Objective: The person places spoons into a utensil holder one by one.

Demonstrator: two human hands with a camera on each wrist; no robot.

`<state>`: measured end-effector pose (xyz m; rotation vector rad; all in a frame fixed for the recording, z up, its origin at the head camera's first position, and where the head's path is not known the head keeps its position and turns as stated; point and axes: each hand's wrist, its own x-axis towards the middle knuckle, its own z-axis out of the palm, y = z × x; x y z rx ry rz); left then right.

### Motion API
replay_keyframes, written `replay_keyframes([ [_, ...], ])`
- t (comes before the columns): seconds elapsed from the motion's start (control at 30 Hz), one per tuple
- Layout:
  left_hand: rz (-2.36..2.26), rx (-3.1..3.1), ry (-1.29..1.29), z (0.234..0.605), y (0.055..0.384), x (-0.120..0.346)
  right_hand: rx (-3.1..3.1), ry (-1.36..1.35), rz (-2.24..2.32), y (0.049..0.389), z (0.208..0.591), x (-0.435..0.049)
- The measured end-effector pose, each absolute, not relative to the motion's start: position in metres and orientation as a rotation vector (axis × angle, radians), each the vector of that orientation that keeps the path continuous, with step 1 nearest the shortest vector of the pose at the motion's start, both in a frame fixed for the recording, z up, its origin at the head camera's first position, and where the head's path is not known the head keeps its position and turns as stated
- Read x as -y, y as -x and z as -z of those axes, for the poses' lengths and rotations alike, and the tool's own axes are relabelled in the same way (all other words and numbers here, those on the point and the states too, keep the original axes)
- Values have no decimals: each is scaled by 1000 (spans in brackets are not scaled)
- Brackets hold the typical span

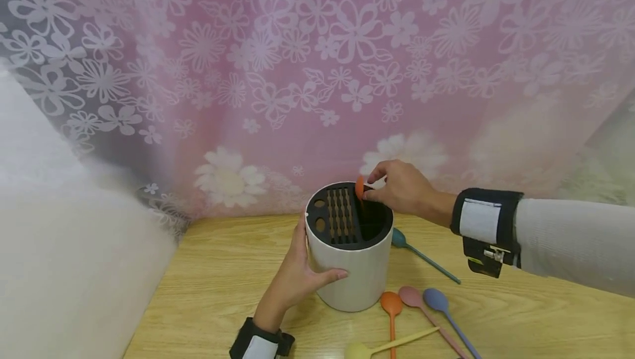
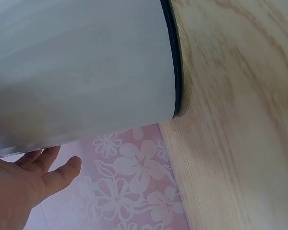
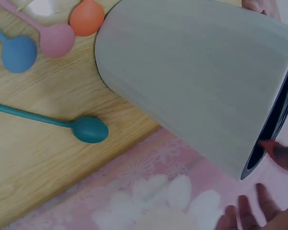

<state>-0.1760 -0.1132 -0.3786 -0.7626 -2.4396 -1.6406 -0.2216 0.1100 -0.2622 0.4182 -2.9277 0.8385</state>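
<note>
"Standing upright on the wooden table (image 1: 213, 282), the white tub (image 1: 349, 279) wears a black lid (image 1: 354, 210). What's inside?"

"From one o'clock round to five the lid is one wide opening, and an orange spoon (image 1: 359, 187) stands in it, close to twelve o'clock. Further down it's too dark to see."

"And the rest of the lid?"

"Wavy slots, then two round holes over at nine o'clock, brownish where you look through."

"How does that spoon look?"

"Bright orange, bowl end up and turned nearly edge-on, so it shows as a narrow oval. Its thin handle drops into shadow."

"Who's got hold of what?"

"The right hand (image 1: 404, 188) comes in from three o'clock. Its thumb and fingers are spread apart, the thumb right by the orange spoon; whether they touch, I can't tell. The left hand (image 1: 297, 276) grips the tub at eight o'clock, thumb across the front, fingers round the side."

"Anything around the tub?"

"A teal spoon (image 1: 398, 237) at three o'clock, a blue spoon (image 1: 436, 299) and a pink spoon (image 1: 409, 295) past four, a second orange spoon (image 1: 392, 303) at five, and a yellow spoon (image 1: 358, 351) at six, its handle crossing the second orange one's. At twelve hangs a flowered curtain (image 1: 317, 89)."
</note>
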Motion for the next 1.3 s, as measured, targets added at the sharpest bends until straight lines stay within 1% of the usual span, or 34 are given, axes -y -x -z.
replay_keyframes([
  [0.33,1599,2452,755,378,177,115,3025,-397,-828,202,260,-137],
  [0.5,1588,2463,737,376,178,117,3001,-400,-889,198,267,-155],
  [0.67,1620,2463,738,375,179,116,2984,-432,-881,194,297,-182],
  [0.87,1637,2467,753,379,178,113,3071,-501,-642,197,346,-209],
  [1.07,1618,2463,750,380,178,111,3126,-570,-496,210,385,-213],
  [1.3,1630,2443,759,380,177,110,3179,-495,-501,228,411,-209],
])
